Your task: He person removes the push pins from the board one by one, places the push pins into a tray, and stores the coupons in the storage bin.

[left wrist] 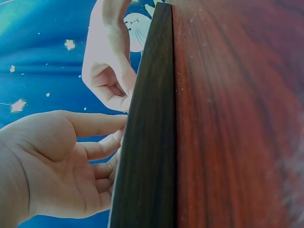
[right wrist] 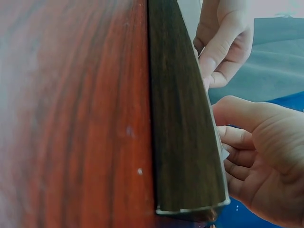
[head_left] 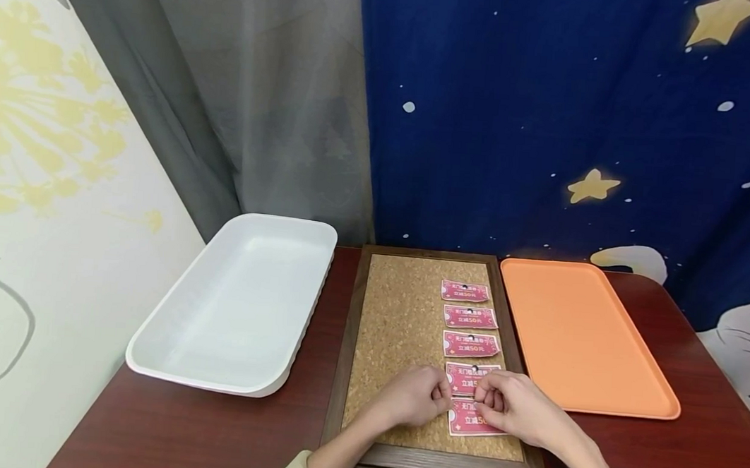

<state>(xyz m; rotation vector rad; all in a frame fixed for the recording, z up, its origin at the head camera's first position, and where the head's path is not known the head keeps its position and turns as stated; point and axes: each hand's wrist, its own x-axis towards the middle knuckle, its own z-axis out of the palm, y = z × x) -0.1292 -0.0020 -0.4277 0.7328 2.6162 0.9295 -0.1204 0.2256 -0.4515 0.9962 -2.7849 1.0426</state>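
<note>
Five-row columns aside, several pink-and-white paper coupons [head_left: 468,344] run down the right side of a cork board [head_left: 402,320] with a dark wooden frame. The upper ones each have a dark pushpin [head_left: 471,336] near the top edge. My left hand [head_left: 416,396] pinches the left edge of the lowest coupon [head_left: 464,426]. Across from it, my right hand [head_left: 521,409] brings thumb and index finger together over that coupon's upper middle; what they pinch is hidden behind the fingertips. In both wrist views the board's frame [left wrist: 147,128] covers the fingertips' contact.
To the left stands a deep white tray [head_left: 228,304]. On the board's right side lies a flat orange tray [head_left: 589,337]. Both rest on a reddish-brown table [head_left: 211,437], with a grey and a blue star-patterned curtain [head_left: 514,128] behind.
</note>
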